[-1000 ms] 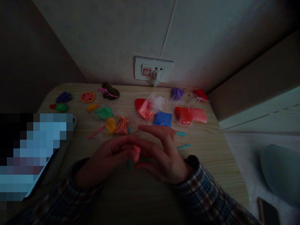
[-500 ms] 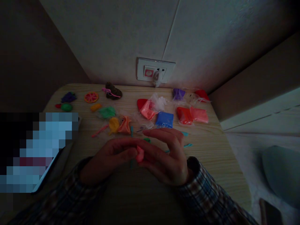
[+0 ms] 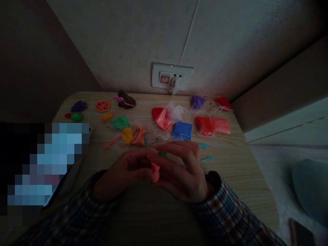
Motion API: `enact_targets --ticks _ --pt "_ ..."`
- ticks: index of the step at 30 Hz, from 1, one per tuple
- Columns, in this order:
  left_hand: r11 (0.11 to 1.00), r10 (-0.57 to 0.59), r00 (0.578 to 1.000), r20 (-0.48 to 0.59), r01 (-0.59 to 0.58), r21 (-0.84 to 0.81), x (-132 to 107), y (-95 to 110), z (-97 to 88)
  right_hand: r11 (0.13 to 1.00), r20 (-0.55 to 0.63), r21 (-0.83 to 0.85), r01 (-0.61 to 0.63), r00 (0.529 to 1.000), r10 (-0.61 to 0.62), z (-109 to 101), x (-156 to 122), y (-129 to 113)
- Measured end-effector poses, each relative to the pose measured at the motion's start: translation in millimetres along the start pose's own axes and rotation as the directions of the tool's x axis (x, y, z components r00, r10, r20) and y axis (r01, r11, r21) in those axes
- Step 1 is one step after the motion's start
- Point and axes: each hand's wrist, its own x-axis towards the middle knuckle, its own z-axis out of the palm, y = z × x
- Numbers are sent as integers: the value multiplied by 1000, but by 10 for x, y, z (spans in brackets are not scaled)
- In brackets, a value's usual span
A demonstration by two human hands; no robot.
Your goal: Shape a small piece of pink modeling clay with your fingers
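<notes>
A small lump of pink modelling clay (image 3: 155,173) is pinched between my two hands above the front of the table. My left hand (image 3: 123,176) has its thumb against the lump's left side, with the index finger arched over behind it. From the right, the fingers of my right hand (image 3: 186,172) close on the same lump, while its upper finger stretches out free. Beyond the hands, a small green piece (image 3: 163,154) and turquoise modelling tools (image 3: 206,159) lie partly hidden by my fingers.
On the wooden table (image 3: 246,191) lie bagged clays, including a blue pack (image 3: 182,131), a red pack (image 3: 204,125) and a yellow lump (image 3: 126,136). Shaped pieces sit at back left, among them a round slice (image 3: 103,106) and a brown piece (image 3: 126,99). A blurred-out screen (image 3: 56,160) stands left.
The whole view has shifted slightly, so the table's things appear a little further right. Both hands keep hold of the pink clay, which has turned a little between the fingers.
</notes>
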Motion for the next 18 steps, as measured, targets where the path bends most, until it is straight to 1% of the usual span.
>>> enact_targets --ticks 2,4,8,11,15,17,18 --pt "1000 -16 1000 -5 16 -8 4 -19 -8 1000 17 16 0 1000 0 9 -4 0" --pt "999 -26 999 -23 27 25 8 -41 -26 999 20 41 5 1000 -6 23 -10 1" --pt "980 46 998 -45 -36 195 10 -48 -49 999 37 51 3 999 -5 48 -28 5" --pt "961 60 996 -65 -40 275 -1 -40 -50 998 49 54 -11 999 8 61 -35 14" --pt "966 95 988 -120 -63 249 -32 -49 -77 998 44 57 -39 998 36 61 -15 4" --pt "973 77 984 -160 -39 229 -41 -53 -97 998 58 35 -57 997 55 50 4 -20" --pt "970 78 981 -176 -34 240 -35 -54 -104 995 79 5 -104 992 103 43 13 -33"
